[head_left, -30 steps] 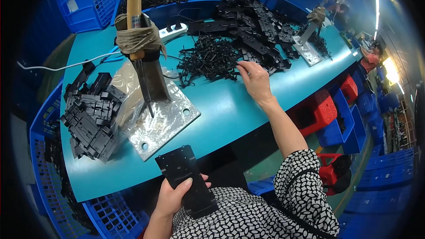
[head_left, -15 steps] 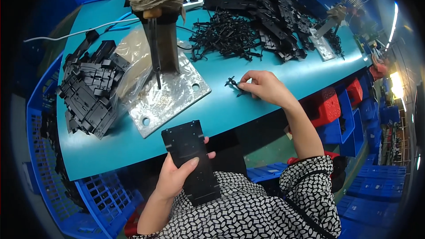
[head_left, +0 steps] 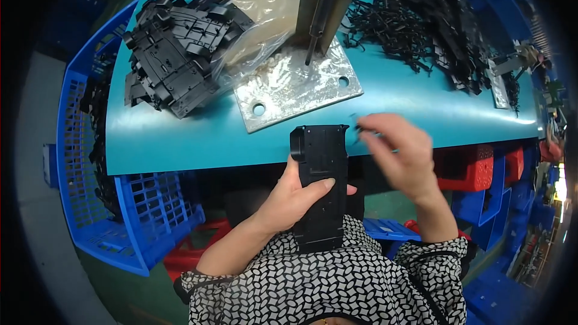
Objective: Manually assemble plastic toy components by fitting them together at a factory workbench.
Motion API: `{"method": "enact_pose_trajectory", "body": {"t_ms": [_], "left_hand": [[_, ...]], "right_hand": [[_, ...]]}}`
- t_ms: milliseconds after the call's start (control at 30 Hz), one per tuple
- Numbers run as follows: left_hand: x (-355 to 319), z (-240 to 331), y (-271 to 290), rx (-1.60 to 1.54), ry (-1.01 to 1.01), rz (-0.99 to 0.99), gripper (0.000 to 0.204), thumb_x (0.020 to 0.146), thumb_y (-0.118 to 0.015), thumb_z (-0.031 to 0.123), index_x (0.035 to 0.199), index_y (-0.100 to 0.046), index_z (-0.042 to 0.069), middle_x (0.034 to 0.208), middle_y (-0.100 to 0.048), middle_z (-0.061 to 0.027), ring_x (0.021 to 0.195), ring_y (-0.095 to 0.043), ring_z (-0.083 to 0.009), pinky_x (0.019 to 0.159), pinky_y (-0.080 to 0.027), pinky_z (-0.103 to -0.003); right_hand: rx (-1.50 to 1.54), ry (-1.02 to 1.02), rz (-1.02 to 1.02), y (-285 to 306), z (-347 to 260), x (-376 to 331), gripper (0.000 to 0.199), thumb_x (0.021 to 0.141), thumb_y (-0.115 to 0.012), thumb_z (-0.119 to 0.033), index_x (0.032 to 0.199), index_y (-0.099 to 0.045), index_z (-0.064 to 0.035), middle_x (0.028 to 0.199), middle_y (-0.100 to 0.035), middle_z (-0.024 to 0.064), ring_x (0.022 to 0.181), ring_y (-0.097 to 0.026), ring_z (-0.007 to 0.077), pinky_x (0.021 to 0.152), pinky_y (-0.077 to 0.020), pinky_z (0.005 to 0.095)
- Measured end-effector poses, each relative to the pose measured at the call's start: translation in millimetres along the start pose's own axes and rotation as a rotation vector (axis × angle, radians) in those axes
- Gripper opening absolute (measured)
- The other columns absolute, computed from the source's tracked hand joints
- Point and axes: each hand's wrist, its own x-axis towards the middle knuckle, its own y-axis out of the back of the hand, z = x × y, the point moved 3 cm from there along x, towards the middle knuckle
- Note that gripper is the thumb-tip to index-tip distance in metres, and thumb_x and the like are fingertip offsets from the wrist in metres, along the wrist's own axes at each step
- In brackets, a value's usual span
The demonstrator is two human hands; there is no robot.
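My left hand (head_left: pixel 286 204) grips a long black plastic plate (head_left: pixel 320 222) in front of my body, thumb across its face and fingers behind it. A raised, box-like corner shows at the plate's far left end. Close by the far right corner is my right hand (head_left: pixel 400 150), smeared by motion. Between its thumb and fingertips it pinches a small black plastic part (head_left: pixel 357 127), too blurred to make out its shape. Whether that part touches the plate, I cannot tell. Many similar small black parts (head_left: pixel 391 30) lie heaped at the back of the table.
A metal base plate (head_left: pixel 295 96) with a post and a thin rod (head_left: pixel 316 36) stands on the turquoise table (head_left: pixel 180 150). Black moulded plates (head_left: pixel 168 66) are piled left, beside a clear plastic bag (head_left: pixel 265 18). A blue crate (head_left: pixel 72 126) stands left, red bins (head_left: pixel 472 168) right.
My right hand has brought the small part from the tabletop to the plate's far end. The black plate has been turned, now showing its raised corner. The whole view has shifted.
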Motion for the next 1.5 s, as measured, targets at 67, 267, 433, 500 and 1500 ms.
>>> {"method": "enact_pose_trajectory", "body": {"t_ms": [67, 267, 433, 500, 1500], "left_hand": [[-0.9, -0.1, -3.4, 0.052, -0.004, -0.02, 0.057, 0.088, -0.041, -0.005, 0.134, -0.011, 0.008, 0.121, -0.044, -0.0149, 0.102, -0.057, -0.0236, 0.084, -0.05, -0.035], [-5.2, 3.4, -2.1, 0.19, -0.088, 0.051, 0.059, 0.086, -0.04, -0.007, 0.134, -0.01, 0.007, 0.115, -0.044, -0.0094, 0.103, -0.05, -0.0138, 0.086, -0.047, -0.028], [-6.8, 1.1, 2.4, 0.19, -0.051, 0.076, 0.061, 0.085, -0.045, -0.005, 0.136, -0.013, 0.007, 0.117, -0.043, -0.0074, 0.106, -0.047, -0.0121, 0.086, -0.043, -0.026], [-7.4, -0.8, 3.7, 0.179, -0.04, 0.092, 0.063, 0.084, -0.049, -0.004, 0.137, -0.016, 0.007, 0.118, -0.042, -0.006, 0.107, -0.045, -0.0113, 0.088, -0.041, -0.026], [-7.9, 4.5, 0.7, 0.415, -0.155, -0.003, 0.059, 0.085, -0.046, -0.002, 0.132, -0.011, 0.001, 0.116, -0.044, -0.0104, 0.107, -0.048, -0.0141, 0.089, -0.042, -0.028]], "right_hand": [[-0.074, 0.285, 0.015, -20.7, -8.3, -1.8, 0.023, 0.07, -0.067, 0.0, 0.092, -0.061, 0.0002, 0.083, -0.062, 0.0118, 0.07, -0.062, 0.0264, 0.059, -0.0507, 0.0316], [-0.067, 0.282, 0.04, -41.1, -14.3, -9.2, 0.025, 0.067, -0.068, 0.002, 0.091, -0.061, 0.0007, 0.083, -0.061, 0.0099, 0.069, -0.061, 0.0238, 0.057, -0.0493, 0.031], [-0.044, 0.24, 0.019, -43.0, -16.3, -8.3, 0.026, 0.066, -0.069, 0.003, 0.09, -0.061, 0.0007, 0.081, -0.06, 0.0094, 0.067, -0.06, 0.0229, 0.055, -0.0484, 0.0301], [-0.064, 0.276, 0.034, -43.1, -17.4, -7.9, 0.026, 0.065, -0.069, 0.003, 0.09, -0.061, 0.0007, 0.08, -0.06, 0.0093, 0.066, -0.06, 0.0226, 0.054, -0.0481, 0.0298], [-0.161, 0.427, 0.065, -38.5, -22.2, -5.8, 0.029, 0.061, -0.07, 0.004, 0.089, -0.061, 0.0018, 0.08, -0.06, 0.0092, 0.059, -0.055, 0.0193, 0.049, -0.0432, 0.0273]]}}
